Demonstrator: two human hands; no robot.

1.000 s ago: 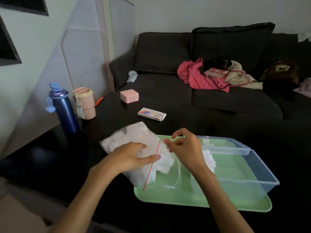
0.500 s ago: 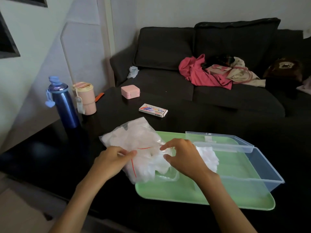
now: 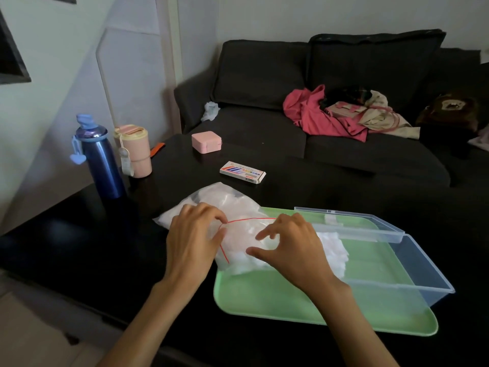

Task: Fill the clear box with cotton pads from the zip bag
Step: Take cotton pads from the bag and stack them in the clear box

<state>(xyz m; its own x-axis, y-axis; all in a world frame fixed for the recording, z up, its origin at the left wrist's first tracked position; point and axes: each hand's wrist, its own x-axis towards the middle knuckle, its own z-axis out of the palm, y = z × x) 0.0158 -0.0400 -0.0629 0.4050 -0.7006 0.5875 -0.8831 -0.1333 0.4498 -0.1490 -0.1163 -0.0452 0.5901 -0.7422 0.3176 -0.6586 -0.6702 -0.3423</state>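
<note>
At the near edge of a dark tabletop (image 3: pixel 304 181), two bare hands meet over a clear zip bag (image 3: pixel 225 205) stuffed with white cotton pads (image 3: pixel 246 234). The left hand (image 3: pixel 194 239) curls its fingers and thumb onto the bag's mouth, pinching the plastic by the red zip line (image 3: pixel 248 219). The right hand (image 3: pixel 293 246) pinches the opposite side of the mouth, forefinger and thumb bent, the other fingers curled over the plastic. Between the two hands the red line bows apart, so the mouth looks open.

The bag lies partly on the tabletop and partly over the left end of a pale green tray (image 3: pixel 291 300), which sits at the near right of the tabletop. On the tray, just right of the hands, stands a clear box (image 3: pixel 412 271) with its hinged lid (image 3: pixel 352 221) folded back along the far side. A small heap of white pads (image 3: pixel 333 250) lies in the box's left end, close to the right wrist; the rest of the box shows the green tray through its bottom.

Toward the far left edge stand a blue bottle (image 3: pixel 102 165) and a pink cup (image 3: pixel 135 152), side by side. Farther in lie a small pink case (image 3: pixel 206 141) and a flat printed carton (image 3: pixel 242 172). Beyond the tabletop is a dark sofa (image 3: pixel 264 75) with heaped clothes (image 3: pixel 330 115).
</note>
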